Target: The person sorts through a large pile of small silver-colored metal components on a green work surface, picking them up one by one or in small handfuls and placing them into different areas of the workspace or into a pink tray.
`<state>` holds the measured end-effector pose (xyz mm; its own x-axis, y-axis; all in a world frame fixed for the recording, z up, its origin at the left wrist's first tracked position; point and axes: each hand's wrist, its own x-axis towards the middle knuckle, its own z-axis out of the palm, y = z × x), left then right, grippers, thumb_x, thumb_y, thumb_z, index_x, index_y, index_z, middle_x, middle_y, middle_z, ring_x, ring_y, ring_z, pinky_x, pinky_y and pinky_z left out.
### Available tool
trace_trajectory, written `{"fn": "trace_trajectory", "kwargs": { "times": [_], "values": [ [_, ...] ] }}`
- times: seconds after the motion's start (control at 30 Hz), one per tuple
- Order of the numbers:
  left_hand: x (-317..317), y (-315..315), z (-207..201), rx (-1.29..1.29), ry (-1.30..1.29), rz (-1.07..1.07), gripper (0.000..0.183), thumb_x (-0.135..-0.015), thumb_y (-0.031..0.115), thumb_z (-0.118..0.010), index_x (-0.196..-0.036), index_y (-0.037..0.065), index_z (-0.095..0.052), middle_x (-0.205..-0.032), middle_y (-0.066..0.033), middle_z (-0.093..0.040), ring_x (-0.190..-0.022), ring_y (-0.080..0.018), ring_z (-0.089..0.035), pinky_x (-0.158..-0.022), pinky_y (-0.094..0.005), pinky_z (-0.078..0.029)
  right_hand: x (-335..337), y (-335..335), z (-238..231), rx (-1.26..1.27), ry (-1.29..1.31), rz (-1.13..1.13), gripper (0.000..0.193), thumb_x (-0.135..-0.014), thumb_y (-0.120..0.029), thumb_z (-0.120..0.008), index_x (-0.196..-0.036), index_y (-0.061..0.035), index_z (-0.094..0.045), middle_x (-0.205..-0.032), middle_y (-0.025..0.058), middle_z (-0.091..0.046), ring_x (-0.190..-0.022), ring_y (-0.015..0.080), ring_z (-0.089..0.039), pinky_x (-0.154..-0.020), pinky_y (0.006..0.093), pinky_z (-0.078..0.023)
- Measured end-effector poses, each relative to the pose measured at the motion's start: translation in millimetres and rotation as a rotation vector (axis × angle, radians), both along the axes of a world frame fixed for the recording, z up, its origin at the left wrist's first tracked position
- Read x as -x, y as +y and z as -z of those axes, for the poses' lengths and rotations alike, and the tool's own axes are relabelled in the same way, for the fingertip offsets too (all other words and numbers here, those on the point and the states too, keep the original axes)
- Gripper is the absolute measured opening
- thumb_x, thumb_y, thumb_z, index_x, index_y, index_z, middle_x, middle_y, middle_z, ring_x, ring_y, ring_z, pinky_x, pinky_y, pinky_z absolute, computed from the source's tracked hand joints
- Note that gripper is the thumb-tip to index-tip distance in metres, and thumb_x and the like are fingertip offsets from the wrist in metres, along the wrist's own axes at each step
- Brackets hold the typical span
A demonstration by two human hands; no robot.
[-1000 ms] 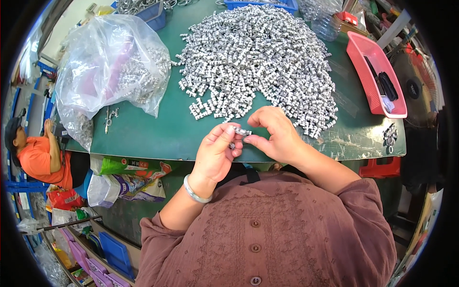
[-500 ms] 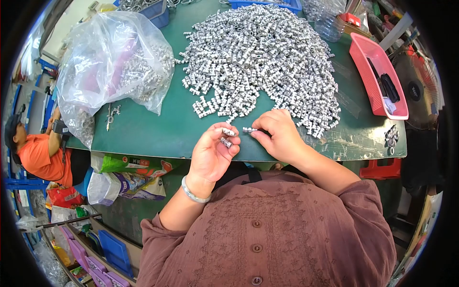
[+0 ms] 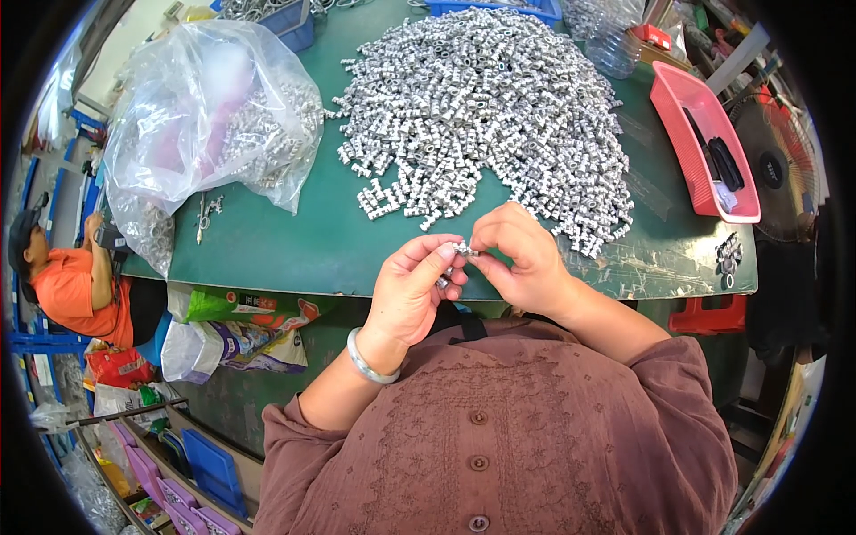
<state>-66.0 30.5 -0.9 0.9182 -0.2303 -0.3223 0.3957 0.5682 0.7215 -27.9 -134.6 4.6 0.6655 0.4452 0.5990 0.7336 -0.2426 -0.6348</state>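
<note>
My left hand [image 3: 412, 290] and my right hand [image 3: 520, 256] meet over the near edge of the green table [image 3: 294, 241]. Both pinch one small silver metal part [image 3: 462, 250] between their fingertips. A second small metal piece shows under my left fingers at the palm. Just beyond my hands lies a big heap of the same small silver parts [image 3: 486, 107], spread over the middle of the table. A silver bangle sits on my left wrist.
A clear plastic bag [image 3: 201, 125] with more parts lies at the table's left. A pink tray [image 3: 703, 143] holding dark items stands at the right edge, a few metal bits [image 3: 728, 256] beside it. A person in orange [image 3: 62, 276] sits far left. Blue bins [image 3: 214, 468] lie below.
The two hands have drawn together and lifted slightly, now both pinching the one small part; half a second ago they were a little apart.
</note>
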Motion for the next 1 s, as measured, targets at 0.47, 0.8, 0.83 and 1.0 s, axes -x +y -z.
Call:
{"fn": "trace_trajectory", "kwargs": {
  "times": [0.47,0.8,0.83,1.0],
  "values": [
    [-1.3,4.7,7.9,0.085,-0.024,-0.023,0.014,-0.086,0.01,-0.048,-0.097,0.003,-0.052,-0.09,-0.0105,-0.058,-0.079,-0.0186,-0.058,-0.062,-0.0276,-0.048,-38.6,8.4,1.4,0.575,-0.13,0.15,0.037,-0.067,-0.007,-0.064,-0.102,-0.0096,-0.053,-0.102,0.0106,-0.046,-0.09,0.0277,-0.047,-0.077,0.0357,-0.039],
    [-4.0,14.2,11.4,0.182,0.07,-0.098,0.01,-0.083,0.01,-0.05,-0.091,0.004,-0.05,-0.079,-0.0077,-0.054,-0.071,-0.0167,-0.051,-0.055,-0.0236,-0.041,-30.7,-18.4,0.6,0.46,0.035,0.026,0.031,-0.065,0.001,-0.062,-0.095,-0.004,-0.055,-0.095,0.0109,-0.048,-0.089,0.0288,-0.049,-0.077,0.036,-0.041],
    [-4.7,13.9,11.5,0.153,0.06,-0.075,0.01,-0.083,0.009,-0.05,-0.092,0.004,-0.051,-0.08,-0.0074,-0.054,-0.07,-0.0161,-0.051,-0.054,-0.0233,-0.04,-30.4,-18.8,1.0,0.428,0.004,0.036,0.032,-0.065,0.002,-0.062,-0.095,-0.0037,-0.055,-0.093,0.0108,-0.049,-0.087,0.028,-0.051,-0.076,0.0354,-0.042],
    [-5.7,6.5,5.7,0.091,0.084,-0.05,0.013,-0.082,0.008,-0.054,-0.095,0.004,-0.052,-0.079,-0.0054,-0.055,-0.067,-0.0133,-0.051,-0.054,-0.0229,-0.041,-19.4,-16.9,-5.6,0.208,0.306,-0.02,0.029,-0.069,0.001,-0.06,-0.097,-0.0044,-0.055,-0.081,0.0088,-0.052,-0.077,0.0236,-0.053,-0.069,0.0323,-0.044]
  ]
}}
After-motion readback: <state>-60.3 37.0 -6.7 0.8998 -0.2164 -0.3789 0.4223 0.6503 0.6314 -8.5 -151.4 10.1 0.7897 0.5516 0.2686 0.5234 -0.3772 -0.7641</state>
